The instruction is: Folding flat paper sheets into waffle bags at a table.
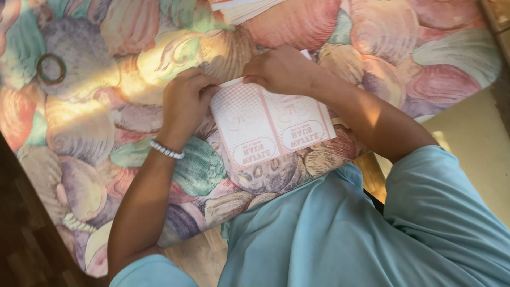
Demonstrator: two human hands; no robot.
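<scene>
Here, seen from the head camera:
Surface: a desk [95, 133] under a cloth printed with large seashells in pink, green, lilac and cream; sunlight falls across its left half.
Sheet: a pink-and-white printed paper sheet [272, 126] lies flat near the middle of the desk, close to the near edge, slightly tilted, with two matching panels side by side and a crease between them.
Left hand: the left hand [184, 103] rests at the sheet's left far corner, fingers curled, the grip narrow and pinching the paper's edge.
Right hand: the right hand [282, 69] lies over the sheet's far edge, fingers bent and pressing down on the paper; whether the grip closes around the edge I cannot tell.
Wrist: a white beaded bracelet [166, 150] circles the left wrist.
Clothing: a light blue shirt [329, 228] fills the near right of the view.
Ring: a small brown ring [51, 68] lies on the cloth at the far left, well apart from both hands.
Stack: a paper stack [241, 6] shows at the far edge, cut off by the frame, just beyond the right hand.
Floor: a dark wooden floor [21, 234] shows at the near left.
</scene>
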